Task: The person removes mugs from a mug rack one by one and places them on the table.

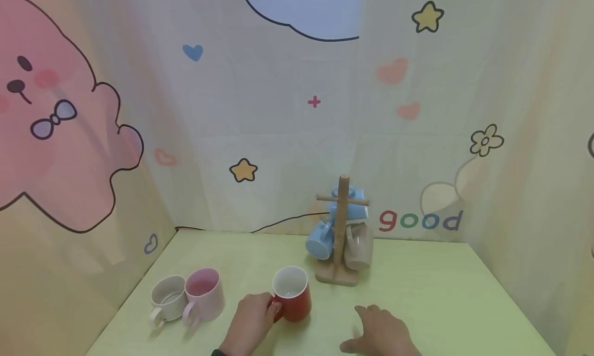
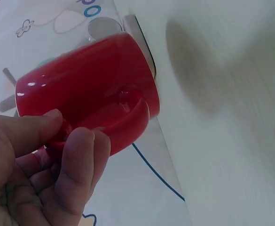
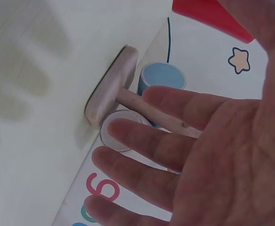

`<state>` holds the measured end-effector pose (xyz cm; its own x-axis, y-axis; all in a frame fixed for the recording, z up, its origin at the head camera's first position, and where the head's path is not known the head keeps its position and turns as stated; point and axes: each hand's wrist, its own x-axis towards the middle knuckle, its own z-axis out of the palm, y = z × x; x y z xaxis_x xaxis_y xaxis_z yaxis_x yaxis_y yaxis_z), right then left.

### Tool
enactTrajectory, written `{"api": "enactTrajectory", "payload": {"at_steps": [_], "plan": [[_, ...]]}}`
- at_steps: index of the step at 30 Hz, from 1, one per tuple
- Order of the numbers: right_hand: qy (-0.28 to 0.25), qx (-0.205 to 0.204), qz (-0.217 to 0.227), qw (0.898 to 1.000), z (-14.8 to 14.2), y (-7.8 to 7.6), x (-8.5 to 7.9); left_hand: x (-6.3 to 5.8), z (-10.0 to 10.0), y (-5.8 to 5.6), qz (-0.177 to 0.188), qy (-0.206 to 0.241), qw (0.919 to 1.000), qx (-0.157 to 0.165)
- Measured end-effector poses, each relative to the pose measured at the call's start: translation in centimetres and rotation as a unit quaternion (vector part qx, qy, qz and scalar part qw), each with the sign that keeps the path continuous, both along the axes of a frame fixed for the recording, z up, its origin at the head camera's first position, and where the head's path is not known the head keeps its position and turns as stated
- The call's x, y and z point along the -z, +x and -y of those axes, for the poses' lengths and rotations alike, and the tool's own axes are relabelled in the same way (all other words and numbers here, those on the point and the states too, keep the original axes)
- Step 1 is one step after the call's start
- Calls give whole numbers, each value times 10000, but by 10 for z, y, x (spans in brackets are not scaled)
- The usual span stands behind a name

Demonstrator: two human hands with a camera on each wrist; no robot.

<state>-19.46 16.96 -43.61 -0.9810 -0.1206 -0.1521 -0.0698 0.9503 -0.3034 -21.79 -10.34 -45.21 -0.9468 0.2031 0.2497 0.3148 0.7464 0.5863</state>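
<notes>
My left hand [image 1: 250, 320] pinches the handle of a red mug [image 1: 297, 303] between thumb and fingers. The mug is white inside, and its mouth faces up and tilts slightly in the head view. From the left wrist view, the red mug [image 2: 90, 80] is off the table, its shadow falling apart from it. My right hand [image 1: 382, 333] hovers over the table to the right of the mug, fingers spread and holding nothing. Behind the hands stands a wooden mug rack [image 1: 341, 227]. On it hang a light-blue mug [image 1: 320, 240] at lower left and a beige mug [image 1: 359, 247] at lower right.
More light blue [image 1: 355, 206] shows high on the rack, partly behind its post. At the left, a white ribbed mug [image 1: 169, 299] and a pink mug [image 1: 205, 294] stand side by side on the pale table [image 1: 417, 284]. A printed curtain [image 1: 278, 114] hangs behind.
</notes>
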Motion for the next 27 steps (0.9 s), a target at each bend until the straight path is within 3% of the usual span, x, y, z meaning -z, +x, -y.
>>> {"api": "enactTrajectory", "payload": {"at_steps": [8,18,23,27], "plan": [[-144,17,-23,9999,-3,2,3,0,17,-2,-47,-171,9971,-734],[-115,45,71,9999,-4,0,4,0,38,-7,-27,-389,9901,-1347],[-167,83,146,9997,-3,-1,3,2,47,-7,-399,-610,9841,-1619],[-163,52,136,9998,-2,-1,3,3,52,-7,-266,-793,9783,-1894]]}}
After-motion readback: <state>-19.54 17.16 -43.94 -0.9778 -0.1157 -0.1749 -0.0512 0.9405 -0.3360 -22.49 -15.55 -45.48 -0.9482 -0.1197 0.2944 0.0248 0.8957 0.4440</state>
